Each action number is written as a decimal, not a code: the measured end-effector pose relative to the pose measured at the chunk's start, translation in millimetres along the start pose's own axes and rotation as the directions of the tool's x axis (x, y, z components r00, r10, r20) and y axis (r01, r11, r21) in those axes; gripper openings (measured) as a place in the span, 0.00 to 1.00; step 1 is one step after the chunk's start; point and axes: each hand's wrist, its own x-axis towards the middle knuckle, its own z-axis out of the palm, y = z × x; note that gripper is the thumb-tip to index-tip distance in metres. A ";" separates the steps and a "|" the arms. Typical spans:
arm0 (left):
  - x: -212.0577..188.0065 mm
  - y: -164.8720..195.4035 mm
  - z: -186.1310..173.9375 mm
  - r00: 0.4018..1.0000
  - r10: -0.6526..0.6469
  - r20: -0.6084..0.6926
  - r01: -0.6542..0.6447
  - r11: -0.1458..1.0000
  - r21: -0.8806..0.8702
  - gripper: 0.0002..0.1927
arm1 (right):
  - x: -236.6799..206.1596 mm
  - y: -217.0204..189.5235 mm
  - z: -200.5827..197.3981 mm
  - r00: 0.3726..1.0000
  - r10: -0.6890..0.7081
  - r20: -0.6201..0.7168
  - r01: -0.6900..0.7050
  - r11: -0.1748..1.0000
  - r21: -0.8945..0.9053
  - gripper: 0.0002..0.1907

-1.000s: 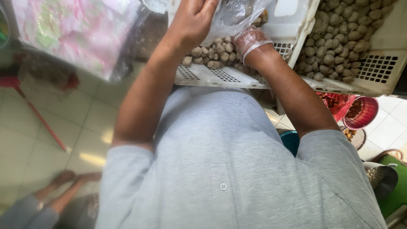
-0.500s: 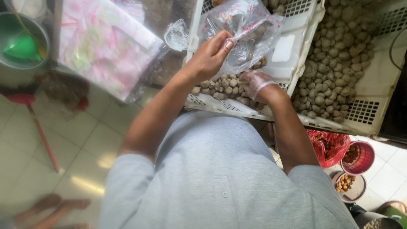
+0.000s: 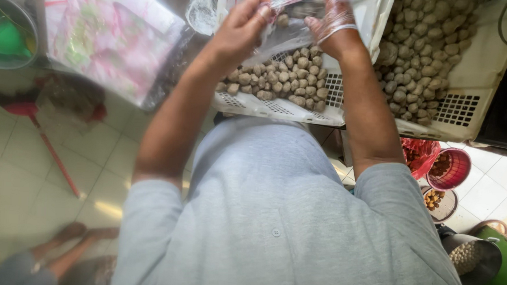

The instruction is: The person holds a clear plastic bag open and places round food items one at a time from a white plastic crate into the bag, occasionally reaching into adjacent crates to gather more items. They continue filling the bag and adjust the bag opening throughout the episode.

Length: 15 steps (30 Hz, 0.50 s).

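Observation:
My left hand (image 3: 243, 29) pinches the edge of a clear plastic bag (image 3: 294, 24) held over a white perforated tray (image 3: 278, 108). My right hand (image 3: 336, 25), covered in a thin transparent glove, grips the other side of the same bag. Some brownish-grey balls (image 3: 294, 84) show inside the bag and many more lie heaped in the tray below it. The top of the bag runs out of view.
A second white tray (image 3: 460, 110) full of the same balls stands to the right. A pink patterned cloth (image 3: 106, 33) under plastic lies left, beside a green funnel (image 3: 4, 37) in a bowl. Red buckets (image 3: 448, 169) and a red broom (image 3: 40, 131) sit on the tiled floor.
Both hands and the bag have shifted up toward the top of the view, as the camera tilted down. My hands keep their grip on the bag.

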 end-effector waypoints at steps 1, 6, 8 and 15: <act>0.0 1.7 -5.1 0.999 -0.033 0.007 0.033 0.983 -0.179 0.06 | -3.9 3.3 -4.0 0.993 0.115 0.039 -0.110 0.987 -0.117 0.35; 9.2 3.1 -19.5 0.985 -0.037 -0.168 0.090 0.944 0.318 0.17 | -21.1 13.6 -11.6 0.941 -0.322 -0.100 0.285 0.919 -0.274 0.37; 16.2 -1.5 -13.1 0.982 0.176 -0.068 -0.134 0.903 0.407 0.16 | -18.7 16.3 -5.7 0.982 -0.163 -0.098 0.139 0.966 -0.217 0.29; 2.8 -18.8 12.1 0.925 0.379 -0.015 -0.244 0.623 0.743 0.08 | -53.0 49.7 18.4 0.795 -0.457 -0.400 0.504 0.864 0.014 0.02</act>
